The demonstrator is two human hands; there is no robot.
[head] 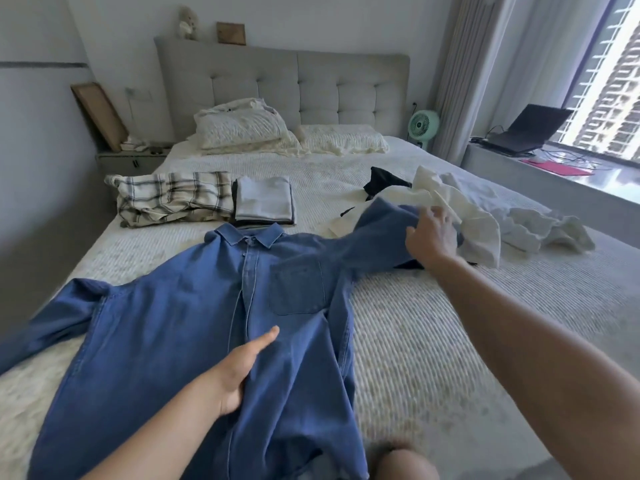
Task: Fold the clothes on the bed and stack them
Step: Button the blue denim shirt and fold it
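**Fig.: Denim shirt spread front-up on bed, both hands on it**

Near: your left hand (pixel 239 368) lies flat w/ fingers straight, pressing the lower front of the blue denim shirt (pixel 194 327) beside the button placket. Shirt lies front-up on the bed (pixel 433 358), collar toward the headboard, chest pocket showing; one sleeve runs off toward the bed's left edge.

Mid: your right hand (pixel 431 233) reaches fwd & grips the other sleeve near its cuff, fingers curled on the cloth; that sleeve lies over the edge of the unfolded pile (pixel 485 220) of white garments w/ a black piece (pixel 382 181) behind.

Far: just past the collar, a folded stack (pixel 265 200), pale grey top layer over dark items; touching it on the left, a folded plaid garment (pixel 173 199). Then pillows (pixel 242 128) against the tufted headboard (pixel 311 84). Right: green fan (pixel 423 125), laptop (pixel 526 129) on the window ledge.
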